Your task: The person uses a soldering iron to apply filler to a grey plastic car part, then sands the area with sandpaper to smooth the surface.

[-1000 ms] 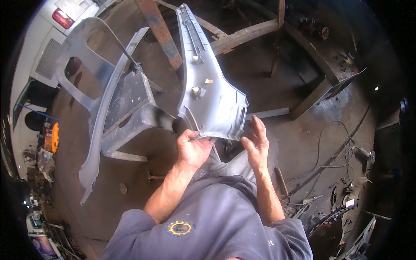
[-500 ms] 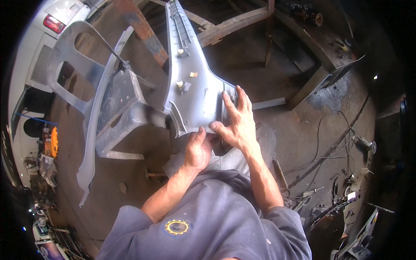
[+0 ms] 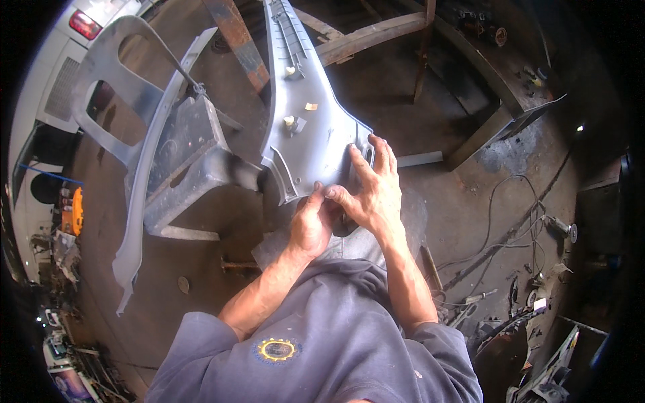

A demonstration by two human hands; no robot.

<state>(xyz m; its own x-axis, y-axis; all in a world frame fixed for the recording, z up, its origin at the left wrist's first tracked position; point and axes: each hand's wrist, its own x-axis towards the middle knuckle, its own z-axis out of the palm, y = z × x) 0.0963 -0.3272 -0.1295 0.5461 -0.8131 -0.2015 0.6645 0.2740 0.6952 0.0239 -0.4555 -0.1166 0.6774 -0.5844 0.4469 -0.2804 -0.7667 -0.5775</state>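
Note:
A long grey plastic trim panel (image 3: 309,144) lies in front of me, its narrow ribbed end pointing away and its wide end by my hands. Two pale clips (image 3: 289,121) and a small yellowish patch (image 3: 311,106) show on the face turned up. My left hand (image 3: 310,230) is closed on the near edge, thumb on top and fingers hidden underneath. On the near right corner rests my right hand (image 3: 377,201), fingers bent over the right edge beside a slot and thumb at the near edge. The two thumbs almost meet.
A worn grey plastic chair (image 3: 181,161) stands at left, with a long curved grey strip (image 3: 141,201) leaning against it. Beyond the panel is a rusty metal frame (image 3: 369,43). A bench (image 3: 497,80) stands far right. Cables (image 3: 494,228) and an angle grinder (image 3: 561,227) lie on the floor.
The panel's far part has swung slightly right in view, and its near edge has tilted. My left thumb has moved up and right, closer to the right thumb. Both hands stay on the panel.

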